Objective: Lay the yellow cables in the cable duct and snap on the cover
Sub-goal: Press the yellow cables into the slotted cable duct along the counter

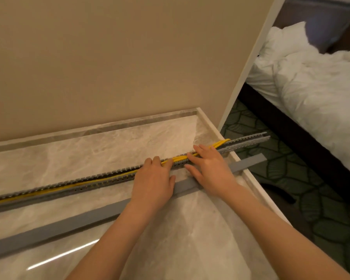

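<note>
Yellow cables [220, 143] lie in the grey cable duct [79, 189]. Your right hand [209, 165] presses them flat-fingered; your left hand [154, 179] curls over them, grip unclear. Next, likely: seat the raised end, then lift the cover [69, 221] alongside.

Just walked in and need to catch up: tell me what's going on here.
A person is working on a slotted gray cable duct lying on a marble counter. The left hand and right hand rest on the yellow cables in it. The cables' right end rises above the duct. The gray cover lies loose beside it, not yet on.
</note>
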Demonstrator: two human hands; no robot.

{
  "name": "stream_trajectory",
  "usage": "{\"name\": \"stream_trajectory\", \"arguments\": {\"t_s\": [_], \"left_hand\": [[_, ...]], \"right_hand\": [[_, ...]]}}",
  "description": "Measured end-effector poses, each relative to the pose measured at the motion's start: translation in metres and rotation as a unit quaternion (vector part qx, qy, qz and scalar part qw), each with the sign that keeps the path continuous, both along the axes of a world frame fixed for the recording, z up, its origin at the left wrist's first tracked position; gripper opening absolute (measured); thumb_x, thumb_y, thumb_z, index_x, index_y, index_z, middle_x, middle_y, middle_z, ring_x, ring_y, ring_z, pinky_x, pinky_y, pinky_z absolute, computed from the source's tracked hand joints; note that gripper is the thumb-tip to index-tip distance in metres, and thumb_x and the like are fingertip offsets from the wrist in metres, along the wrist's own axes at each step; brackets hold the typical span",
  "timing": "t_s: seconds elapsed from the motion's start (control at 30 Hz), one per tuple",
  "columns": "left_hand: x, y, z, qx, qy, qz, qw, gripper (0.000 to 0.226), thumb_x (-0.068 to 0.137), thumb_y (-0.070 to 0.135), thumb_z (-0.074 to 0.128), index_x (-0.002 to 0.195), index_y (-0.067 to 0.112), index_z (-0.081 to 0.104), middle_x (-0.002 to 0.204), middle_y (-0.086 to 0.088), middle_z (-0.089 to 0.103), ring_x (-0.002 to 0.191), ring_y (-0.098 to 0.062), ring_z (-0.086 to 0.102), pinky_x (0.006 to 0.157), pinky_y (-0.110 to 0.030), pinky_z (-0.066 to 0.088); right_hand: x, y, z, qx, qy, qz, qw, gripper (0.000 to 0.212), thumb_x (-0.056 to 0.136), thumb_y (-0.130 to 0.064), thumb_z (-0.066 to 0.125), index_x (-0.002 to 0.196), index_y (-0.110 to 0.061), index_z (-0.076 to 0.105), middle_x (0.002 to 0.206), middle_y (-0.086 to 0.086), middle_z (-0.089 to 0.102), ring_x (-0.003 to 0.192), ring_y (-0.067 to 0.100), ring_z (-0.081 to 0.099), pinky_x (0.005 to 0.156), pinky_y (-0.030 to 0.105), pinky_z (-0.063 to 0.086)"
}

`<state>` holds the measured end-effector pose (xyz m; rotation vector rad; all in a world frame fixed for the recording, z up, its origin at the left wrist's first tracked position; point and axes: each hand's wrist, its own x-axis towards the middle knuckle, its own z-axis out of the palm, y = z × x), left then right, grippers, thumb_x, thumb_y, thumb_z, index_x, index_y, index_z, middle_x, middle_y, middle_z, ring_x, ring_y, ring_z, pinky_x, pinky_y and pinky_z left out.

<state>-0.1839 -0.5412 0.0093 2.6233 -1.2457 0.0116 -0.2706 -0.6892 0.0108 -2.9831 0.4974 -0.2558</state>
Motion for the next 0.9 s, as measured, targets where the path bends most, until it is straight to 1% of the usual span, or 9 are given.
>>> {"name": "stream_trajectory", "arguments": {"t_s": [0.07, 0.13, 0.27, 0.43, 0.57, 0.7, 0.77, 0.83, 0.9], "left_hand": [[0.002, 0.001, -0.001, 0.003, -0.012, -0.007, 1.0, 0.041, 0.09, 0.042, 0.042, 0.128, 0.025, 0.044, 0.107, -0.005, 0.053, 0.101, -0.024, 0.048, 0.071, -0.033, 0.044], [0.004, 0.001, -0.002, -0.002, -0.018, -0.013, 1.0, 0.041, 0.09, 0.042, 0.041, 0.127, 0.024, 0.045, 0.107, -0.005, 0.053, 0.101, -0.025, 0.048, 0.074, -0.034, 0.044], [0.007, 0.001, -0.003, -0.001, -0.028, -0.024, 0.999, 0.039, 0.092, 0.043, 0.038, 0.125, 0.024, 0.048, 0.107, -0.006, 0.052, 0.103, -0.025, 0.048, 0.078, -0.036, 0.043], [0.008, -0.005, 0.004, 0.015, -0.025, -0.004, 1.0, 0.034, 0.092, 0.041, 0.04, 0.116, 0.023, 0.056, 0.102, -0.006, 0.055, 0.1, -0.025, 0.051, 0.069, -0.035, 0.043], [0.008, -0.012, 0.005, 0.022, -0.015, 0.03, 0.999, 0.033, 0.09, 0.041, 0.042, 0.109, 0.024, 0.062, 0.1, -0.005, 0.057, 0.099, -0.023, 0.052, 0.069, -0.034, 0.044], [0.008, -0.022, 0.007, 0.036, -0.001, 0.083, 0.996, 0.037, 0.09, 0.046, 0.041, 0.106, 0.023, 0.065, 0.103, -0.002, 0.058, 0.104, -0.021, 0.052, 0.073, -0.033, 0.044], [0.006, -0.023, 0.009, 0.041, -0.015, 0.097, 0.994, 0.039, 0.09, 0.048, 0.039, 0.104, 0.024, 0.066, 0.1, 0.0, 0.059, 0.099, -0.019, 0.053, 0.069, -0.031, 0.043], [0.001, -0.024, 0.012, 0.037, -0.031, 0.127, 0.991, 0.04, 0.09, 0.049, 0.038, 0.101, 0.025, 0.068, 0.095, 0.002, 0.061, 0.093, -0.018, 0.056, 0.066, -0.03, 0.042], [-0.007, -0.028, 0.017, 0.03, -0.036, 0.173, 0.984, 0.04, 0.089, 0.05, 0.04, 0.097, 0.025, 0.069, 0.091, 0.003, 0.063, 0.09, -0.018, 0.058, 0.064, -0.029, 0.041]], "right_hand": [[-0.001, 0.005, 0.003, -0.012, -0.019, -0.02, 1.0, 0.039, 0.089, -0.036, 0.056, 0.119, -0.012, 0.061, 0.125, 0.017, 0.053, 0.117, 0.034, 0.047, 0.101, 0.043, 0.037], [-0.003, 0.01, 0.003, -0.019, -0.018, -0.018, 0.999, 0.042, 0.088, -0.036, 0.058, 0.12, -0.009, 0.06, 0.117, 0.014, 0.055, 0.109, 0.032, 0.05, 0.093, 0.042, 0.043], [-0.008, 0.021, -0.001, 0.007, -0.041, -0.007, 0.999, 0.043, 0.089, -0.039, 0.052, 0.123, -0.012, 0.057, 0.116, 0.008, 0.058, 0.11, 0.027, 0.051, 0.095, 0.04, 0.043], [0.003, 0.028, -0.002, -0.012, -0.098, 0.016, 0.995, 0.029, 0.083, -0.031, 0.062, 0.103, -0.011, 0.067, 0.099, 0.006, 0.066, 0.095, 0.025, 0.059, 0.088, 0.035, 0.044], [0.004, 0.021, -0.004, -0.032, -0.08, 0.04, 0.995, 0.026, 0.082, -0.031, 0.065, 0.099, -0.012, 0.068, 0.096, 0.004, 0.067, 0.093, 0.023, 0.061, 0.086, 0.034, 0.047], [0.011, 0.011, -0.002, -0.041, -0.031, 0.094, 0.994, 0.025, 0.081, -0.034, 0.06, 0.093, -0.013, 0.065, 0.09, 0.005, 0.067, 0.09, 0.025, 0.06, 0.083, 0.034, 0.045], [0.014, 0.005, 0.001, -0.063, -0.035, 0.133, 0.988, 0.025, 0.08, -0.037, 0.059, 0.085, -0.014, 0.065, 0.082, 0.005, 0.068, 0.082, 0.024, 0.061, 0.078, 0.032, 0.046], [0.012, -0.01, 0.009, -0.048, -0.03, 0.18, 0.982, 0.03, 0.085, -0.042, 0.049, 0.088, -0.016, 0.065, 0.084, 0.002, 0.068, 0.082, 0.022, 0.06, 0.078, 0.033, 0.043], [0.006, -0.032, 0.017, -0.007, -0.048, 0.215, 0.975, 0.034, 0.089, -0.042, 0.043, 0.091, -0.017, 0.066, 0.087, 0.002, 0.068, 0.083, 0.022, 0.06, 0.076, 0.035, 0.044]]}}
